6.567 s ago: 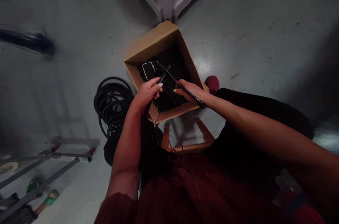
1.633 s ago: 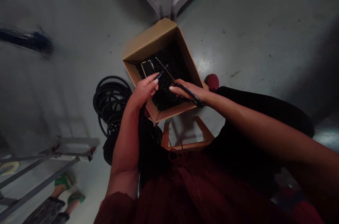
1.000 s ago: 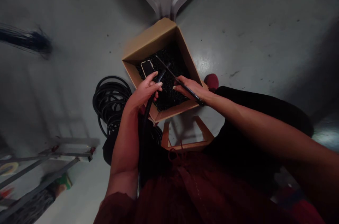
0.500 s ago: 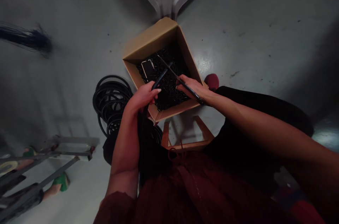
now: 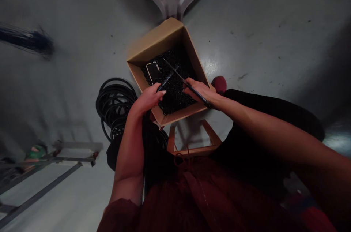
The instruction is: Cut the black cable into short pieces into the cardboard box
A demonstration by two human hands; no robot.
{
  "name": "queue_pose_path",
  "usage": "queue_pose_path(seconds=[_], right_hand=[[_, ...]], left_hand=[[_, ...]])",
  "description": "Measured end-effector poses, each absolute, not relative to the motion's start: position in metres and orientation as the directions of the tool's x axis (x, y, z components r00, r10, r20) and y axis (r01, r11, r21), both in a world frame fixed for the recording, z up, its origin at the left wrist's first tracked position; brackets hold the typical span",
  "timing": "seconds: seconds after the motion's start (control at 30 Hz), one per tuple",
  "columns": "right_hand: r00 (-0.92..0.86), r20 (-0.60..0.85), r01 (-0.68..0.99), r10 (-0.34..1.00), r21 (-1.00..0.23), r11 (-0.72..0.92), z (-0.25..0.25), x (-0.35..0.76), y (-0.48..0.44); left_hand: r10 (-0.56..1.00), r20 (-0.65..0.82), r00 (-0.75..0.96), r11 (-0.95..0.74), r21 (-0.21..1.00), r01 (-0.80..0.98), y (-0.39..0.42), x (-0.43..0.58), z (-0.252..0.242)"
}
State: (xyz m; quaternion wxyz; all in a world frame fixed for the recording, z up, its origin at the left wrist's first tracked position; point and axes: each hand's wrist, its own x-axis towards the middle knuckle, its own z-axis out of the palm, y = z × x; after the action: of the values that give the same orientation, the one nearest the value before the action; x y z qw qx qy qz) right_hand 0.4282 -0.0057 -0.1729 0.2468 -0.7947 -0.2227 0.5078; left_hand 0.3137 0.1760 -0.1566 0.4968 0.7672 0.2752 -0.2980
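Bristle bundle (image 5: 41,43): dark, cut off by my left edge; floor separates it from the box.
Metal frame (image 5: 41,194): low at left, running out of view; a blurred green shoe (image 5: 37,151) shows behind it.
Coil (image 5: 112,107): black loops just beside the box, partly hidden by the left arm.
Left hand (image 5: 151,96): I see it closed around a black ribbed tube (image 5: 168,79) that slants over the box; the rest is lost in shadow.
Cardboard box (image 5: 156,41): open-topped, its walls around dark pieces (image 5: 175,96) too small to make out.
Scissors (image 5: 199,96): crossing the tube near its far end; I cannot tell whether they touch.
Right hand (image 5: 196,89): gripping the scissors' handles by the right wall, some fingers hidden.
Floor (image 5: 274,41): wide room rightward, dim at the edge.
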Motion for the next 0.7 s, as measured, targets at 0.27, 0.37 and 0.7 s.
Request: queue_pose_path(seconds=[0.27, 0.37, 0.7], right_hand=[[0.37, -0.703, 0.167, 0.608, -0.593, -0.788, -0.182, 0.428, -0.007], [0.36, -0.716, 0.186, 0.598, -0.572, -0.799, -0.183, 0.427, -0.008], [0.349, -0.744, 0.217, 0.57, -0.528, -0.821, -0.179, 0.425, -0.005]], left_hand=[[0.13, -0.717, 0.685, -0.507, 0.546, 0.667, 0.178, 0.314, -0.162], [0.134, -0.698, 0.703, -0.564, 0.53, 0.633, 0.179, 0.314, -0.164], [0.121, -0.726, 0.677, -0.637, 0.467, 0.614, 0.179, 0.315, -0.162]])
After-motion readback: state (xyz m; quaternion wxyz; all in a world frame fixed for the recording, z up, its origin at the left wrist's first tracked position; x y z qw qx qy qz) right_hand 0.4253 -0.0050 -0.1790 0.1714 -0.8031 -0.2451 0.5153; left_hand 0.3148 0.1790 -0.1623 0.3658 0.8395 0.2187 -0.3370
